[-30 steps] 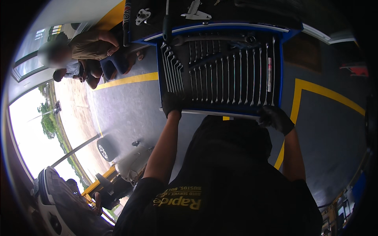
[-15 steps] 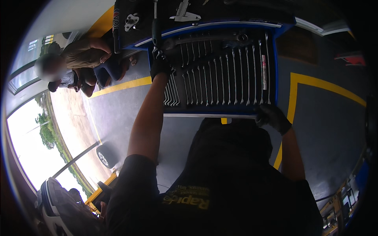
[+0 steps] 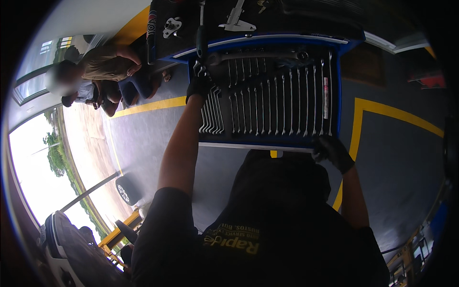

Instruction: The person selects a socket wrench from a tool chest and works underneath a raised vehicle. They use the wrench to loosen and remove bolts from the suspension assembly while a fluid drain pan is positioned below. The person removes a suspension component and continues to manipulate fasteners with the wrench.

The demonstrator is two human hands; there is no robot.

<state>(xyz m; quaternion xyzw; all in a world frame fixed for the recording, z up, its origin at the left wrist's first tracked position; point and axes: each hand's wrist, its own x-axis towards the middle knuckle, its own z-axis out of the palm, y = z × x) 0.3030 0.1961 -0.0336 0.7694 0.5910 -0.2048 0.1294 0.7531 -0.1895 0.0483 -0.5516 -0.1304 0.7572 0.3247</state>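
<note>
floor: grey workshop floor (image 3: 397, 158) with yellow lines (image 3: 382, 111) on both sides of the blue tool cabinet (image 3: 342, 71); bare floor lies to the right of it.
drawer: open drawer (image 3: 267, 143) of wrenches (image 3: 277, 103), laid side by side in a row; its pale front edge sits just above the person's dark shirt.
cabinet top: dark top above the drawer carries a caliper (image 3: 234, 19) and small metal parts.
left hand: black-gloved left hand (image 3: 198, 86) is over the drawer's left end, closed around a dark-handled tool (image 3: 201, 45) that stands up across the cabinet's front edge; it is just beside the leftmost wrenches.
right hand: black-gloved right hand (image 3: 332, 152) curls on the drawer's front right corner, gripping the edge.
background: another person (image 3: 103, 71) sits well off to the left, near a bright opening with a wheel (image 3: 124, 191).
</note>
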